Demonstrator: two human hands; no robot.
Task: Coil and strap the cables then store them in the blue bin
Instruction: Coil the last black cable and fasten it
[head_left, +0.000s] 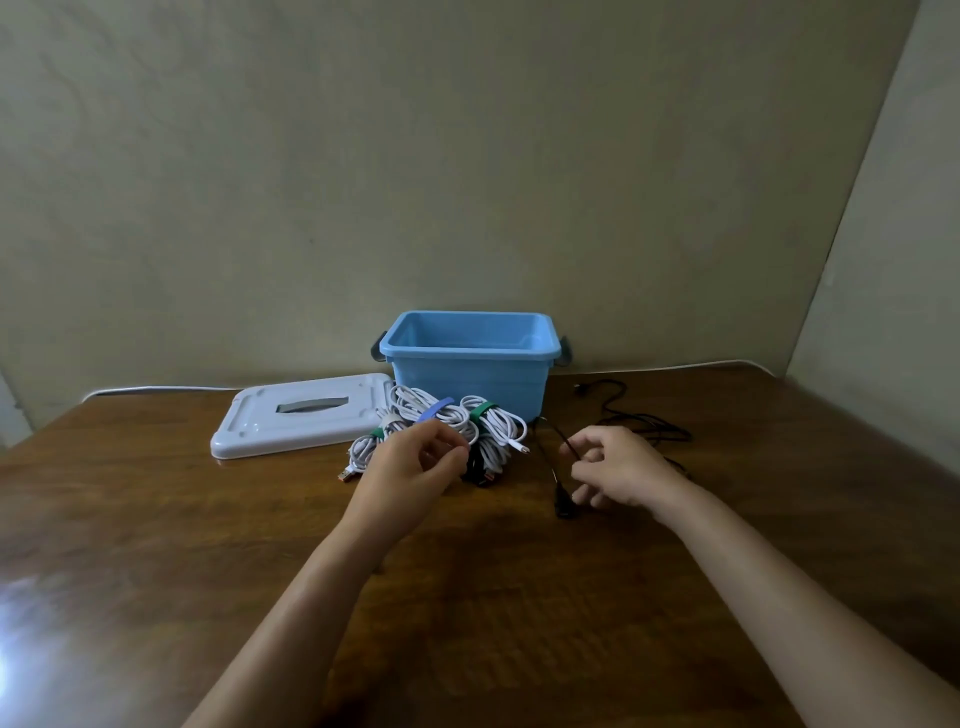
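The right hand (615, 470) is pinching a thin black cable (631, 418) between thumb and curled fingers, its plug end (563, 506) hanging just below the fingertips while the rest is trailing loose across the wooden table (156, 519) to the right of the blue bin (470, 384). The left hand (410, 467) is hovering with fingers loosely curled over the strapped white cable coils (441, 421); whether it is gripping anything is hard to tell, seemingly not. The coils are lying against the bin's front, beside the grey lid (296, 415). The bin is standing open near the wall.
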